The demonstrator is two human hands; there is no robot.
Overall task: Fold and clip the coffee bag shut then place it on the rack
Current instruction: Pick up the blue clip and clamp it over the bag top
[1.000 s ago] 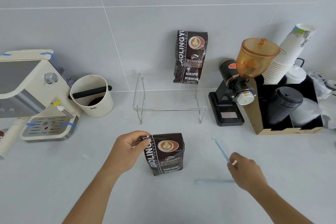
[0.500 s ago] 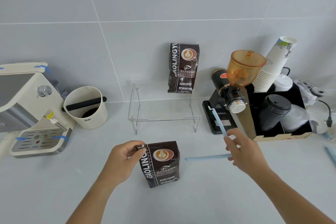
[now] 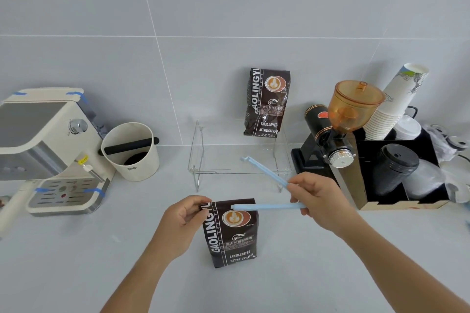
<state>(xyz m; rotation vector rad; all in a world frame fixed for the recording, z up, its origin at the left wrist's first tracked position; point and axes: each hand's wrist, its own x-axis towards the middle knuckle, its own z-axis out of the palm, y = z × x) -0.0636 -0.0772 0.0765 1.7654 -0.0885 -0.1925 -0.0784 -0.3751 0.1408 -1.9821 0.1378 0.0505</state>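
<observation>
Grey tiled wall behind, pale countertop below; you are looking down at your own two hands. Far left: cream espresso machine, cut off by the frame edge, blue tape tabs on its top and drip tray. Beside it stands a cream knock box with a black bar across the mouth; contents dark, not resolvable.

Centre left: your left hand pinches the folded top-left corner of the coffee bag, thumb and fingers closed on it. Your fingers hide that corner and the first letter of the side lettering. Bag stands upright on the counter, well in front of the clear rack. Rack is transparent, so its edges are hard to trace; whether the second coffee bag rests on it or leans on the wall behind cannot be told.

Centre right: your right hand grips the hinge end of the light blue clip, which is spread open in a V. Lower arm lies across the front of the bag's top edge, reaching roughly halfway toward your left hand; upper arm angles up over the rack. The hinge itself is hidden in your palm.

Right: black grinder with amber hopper, then a black organiser box holding stacked paper cups and lids. Items at the far right edge are cropped and unclear.
</observation>
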